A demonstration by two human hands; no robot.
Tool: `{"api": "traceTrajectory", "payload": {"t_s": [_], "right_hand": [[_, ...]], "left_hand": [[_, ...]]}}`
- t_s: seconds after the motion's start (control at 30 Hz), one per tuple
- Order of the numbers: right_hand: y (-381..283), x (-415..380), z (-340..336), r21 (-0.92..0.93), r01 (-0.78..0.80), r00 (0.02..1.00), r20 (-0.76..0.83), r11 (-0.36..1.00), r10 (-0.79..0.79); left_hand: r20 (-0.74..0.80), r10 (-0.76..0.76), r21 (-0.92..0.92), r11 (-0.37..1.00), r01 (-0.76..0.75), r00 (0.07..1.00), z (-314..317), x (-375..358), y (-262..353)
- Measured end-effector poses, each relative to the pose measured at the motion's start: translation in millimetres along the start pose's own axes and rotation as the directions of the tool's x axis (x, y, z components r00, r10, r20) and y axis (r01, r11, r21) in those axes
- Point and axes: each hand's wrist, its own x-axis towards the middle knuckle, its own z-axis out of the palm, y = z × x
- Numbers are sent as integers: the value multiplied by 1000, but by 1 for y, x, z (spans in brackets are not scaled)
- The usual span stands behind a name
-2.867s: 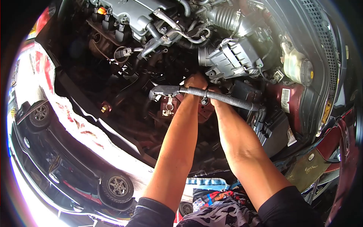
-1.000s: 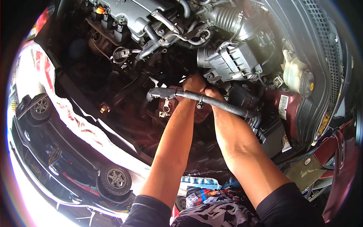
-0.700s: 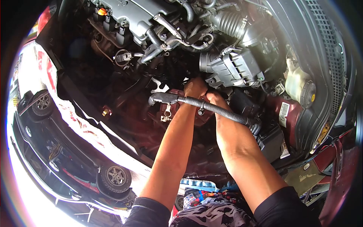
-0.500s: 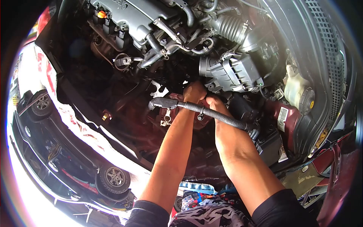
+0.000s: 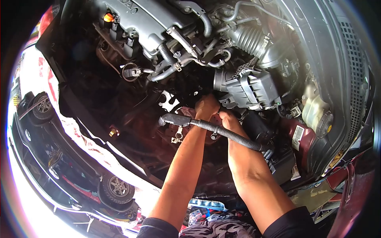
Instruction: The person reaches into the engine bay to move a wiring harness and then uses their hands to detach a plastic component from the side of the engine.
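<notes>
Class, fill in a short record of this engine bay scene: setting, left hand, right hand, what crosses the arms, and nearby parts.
setting: open engine bay, seen from above
left hand: reaching deep beside the air box
right hand: close by the left; grip hidden
across arms: ribbed hose lies over both wrists
nearby: engine cover, reservoir

corrugated hose (image 5: 230, 134) across both wrists: black, ribbed
bracket (image 5: 170, 101) just left of the left hand (image 5: 206, 107): bright silver
air box (image 5: 252, 88) above the right hand (image 5: 228, 116): dark grey
engine cover (image 5: 139, 20) far above the hands: pale grey
cap (image 5: 108, 17) top left: orange
body panel (image 5: 301, 131) right of the hands: dark red with a white barcode label
reservoir (image 5: 313, 111) far right: milky white
sleeves (image 5: 285, 222) below: black
cloth (image 5: 222, 230) between the arms: grey camouflage
</notes>
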Motion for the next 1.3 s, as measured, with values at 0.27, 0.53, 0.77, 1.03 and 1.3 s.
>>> {"api": "traceTrajectory", "payload": {"t_s": [0.27, 0.53, 0.77, 1.03, 1.3], "right_hand": [[2, -9, -1, 13, -20, 1000, -13, 1000, 20], [0, -6, 2, 33, -25, 1000, -15, 999, 26], [-3, 0, 6, 45, -16, 1000, -11, 999, 17], [-5, -3, 6, 50, -23, 1000, -14, 998, 24], [-2, -10, 3, 56, -35, 999, -20, 998, 37]], "left_hand": [[-1, 2, -6, 1000, -2, 1000, 4, 5, -4], [-9, -8, -21, 1000, 8, 1000, 6, 7, -5], [-25, 12, -17, 1000, -12, 1000, 6, 4, -7], [18, -12, -14, 1000, 12, 1000, 0, 4, -4], [-29, -24, -11, 1000, 24, 999, 3, 3, -3]]}}
